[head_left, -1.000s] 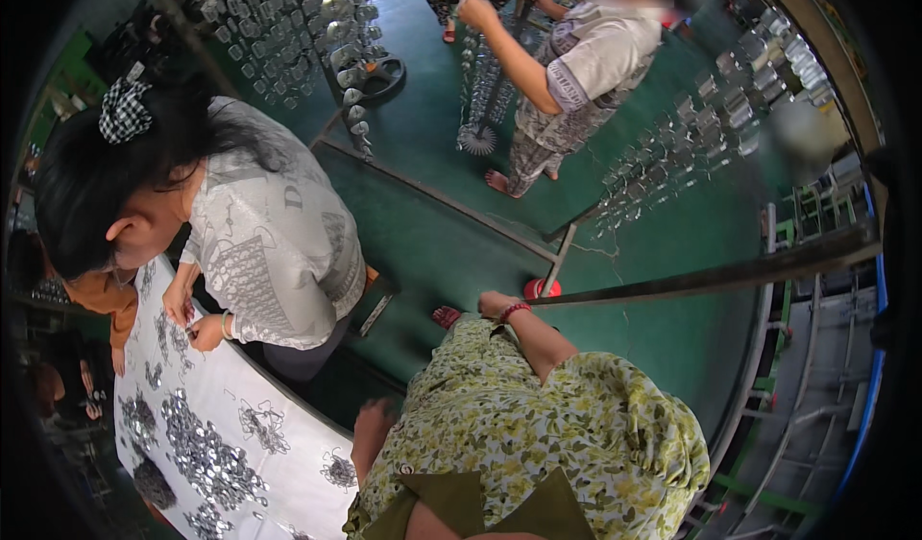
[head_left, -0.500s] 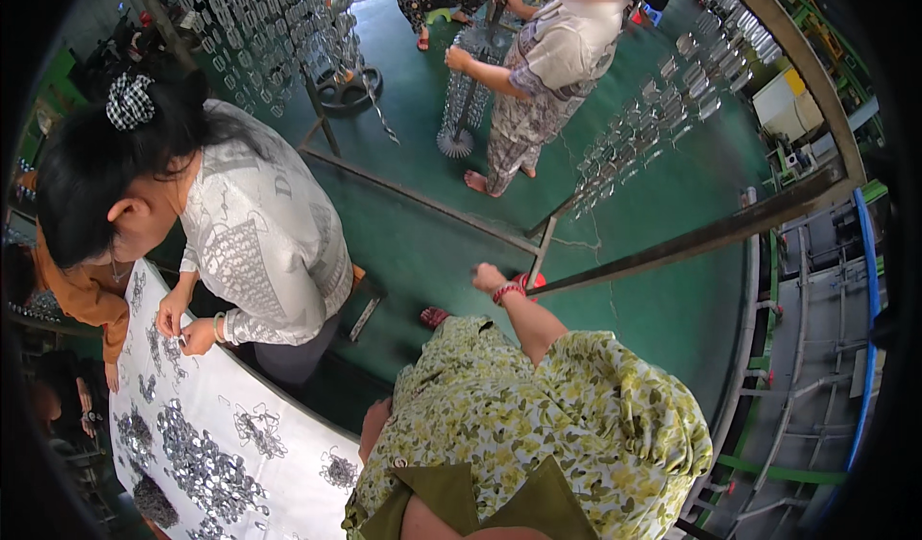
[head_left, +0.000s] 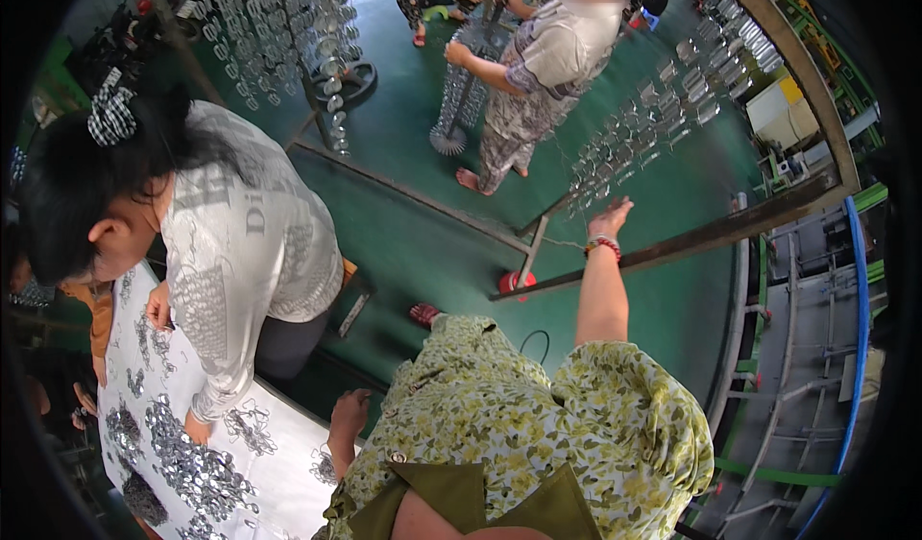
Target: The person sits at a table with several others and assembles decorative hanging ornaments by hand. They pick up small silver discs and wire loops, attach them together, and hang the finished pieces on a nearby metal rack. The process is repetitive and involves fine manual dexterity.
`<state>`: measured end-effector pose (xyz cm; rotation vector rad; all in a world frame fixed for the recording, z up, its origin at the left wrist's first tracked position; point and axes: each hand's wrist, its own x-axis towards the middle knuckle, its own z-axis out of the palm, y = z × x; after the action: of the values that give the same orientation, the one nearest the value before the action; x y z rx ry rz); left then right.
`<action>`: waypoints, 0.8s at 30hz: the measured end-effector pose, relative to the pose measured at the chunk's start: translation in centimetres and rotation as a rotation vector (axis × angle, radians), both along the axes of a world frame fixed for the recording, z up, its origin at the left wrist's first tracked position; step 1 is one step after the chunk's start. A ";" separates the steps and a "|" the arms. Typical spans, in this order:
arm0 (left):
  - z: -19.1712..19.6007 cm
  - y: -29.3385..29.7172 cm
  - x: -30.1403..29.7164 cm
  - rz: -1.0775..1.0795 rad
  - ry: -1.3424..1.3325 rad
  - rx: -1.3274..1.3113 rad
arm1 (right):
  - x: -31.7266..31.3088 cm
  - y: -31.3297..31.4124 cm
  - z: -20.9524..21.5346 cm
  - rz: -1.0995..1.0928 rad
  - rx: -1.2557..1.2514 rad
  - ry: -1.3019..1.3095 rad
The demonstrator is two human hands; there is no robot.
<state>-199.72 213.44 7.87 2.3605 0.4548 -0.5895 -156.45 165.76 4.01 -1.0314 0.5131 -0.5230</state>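
White surface (head_left: 279, 463) seen at lower left, covered by pale cloth. Heaps of small shiny metal pieces (head_left: 192, 468) scattered over it; a darker heap (head_left: 144, 497) near lower edge. Green floor (head_left: 423, 242) beyond, crossed by metal rail (head_left: 413, 194); red round object (head_left: 516, 282) rested on floor.

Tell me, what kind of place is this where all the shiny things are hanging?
It looks like a small factory or workshop. Rows of small shiny metal parts hang from racks above a green floor, more such parts lie in heaps on a white table, and several people are at work with them.
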 end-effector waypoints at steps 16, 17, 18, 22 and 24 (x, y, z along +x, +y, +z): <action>0.9 -2.2 2.2 -0.016 -0.054 -0.081 | 10.8 -2.0 -0.2 0.258 0.174 -0.071; 0.4 -2.1 2.2 0.001 -0.073 -0.078 | 10.5 -0.9 1.1 0.251 0.172 -0.101; 0.1 -2.0 2.0 0.011 -0.082 -0.078 | 9.8 -0.5 2.0 0.237 0.169 -0.122; 0.3 -1.9 2.4 0.094 -0.116 -0.067 | 9.1 -0.9 1.8 0.217 0.098 -0.098; 0.4 -1.6 2.6 0.096 -0.165 -0.043 | 9.4 -1.0 1.7 0.221 0.105 -0.042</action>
<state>-197.10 211.80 8.27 2.3095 0.4721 -0.3534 -147.09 164.79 5.67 -0.9605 0.3799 -0.3174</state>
